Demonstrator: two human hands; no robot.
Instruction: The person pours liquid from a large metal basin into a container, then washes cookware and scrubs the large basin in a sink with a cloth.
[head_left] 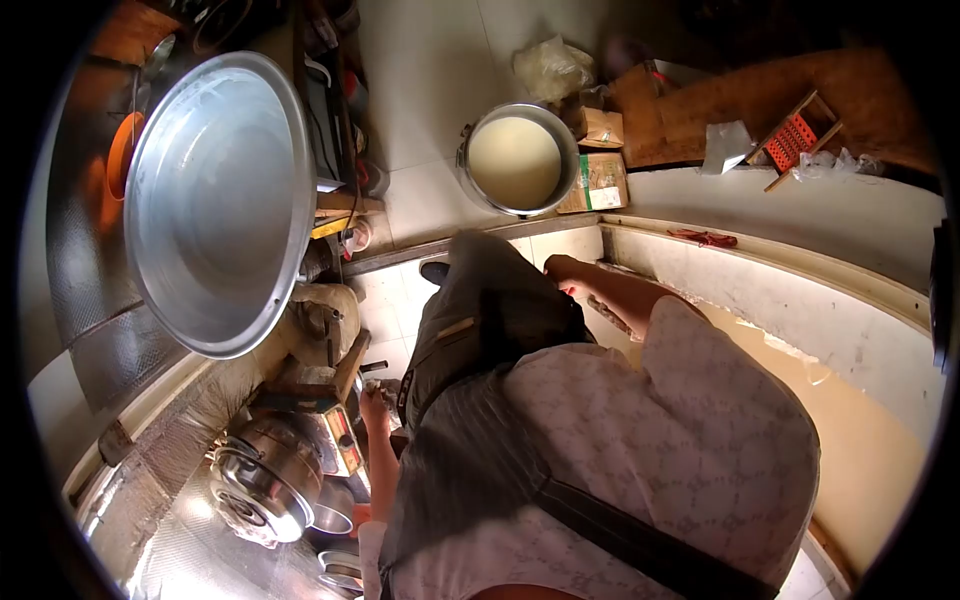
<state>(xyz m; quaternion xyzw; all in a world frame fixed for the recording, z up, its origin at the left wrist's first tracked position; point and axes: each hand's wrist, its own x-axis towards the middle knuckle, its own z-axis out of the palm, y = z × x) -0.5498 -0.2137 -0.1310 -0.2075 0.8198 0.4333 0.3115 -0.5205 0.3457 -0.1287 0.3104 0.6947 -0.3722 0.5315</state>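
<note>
Beyond the right hand [563, 271], a round metal pot [570, 158] holds pale liquid [514, 162].

Through my remote feed I can read no text; toward two o'clock, a carton [607, 168] bears an illegible white label [606, 197].

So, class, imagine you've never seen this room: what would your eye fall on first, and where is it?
Probably the wide, shiny metal basin, looming at the upper left. Next comes the round pot of pale, creamy-looking liquid at top centre, beside a cardboard box. The bright red grater with its wooden frame also stands out, at upper right.
</note>
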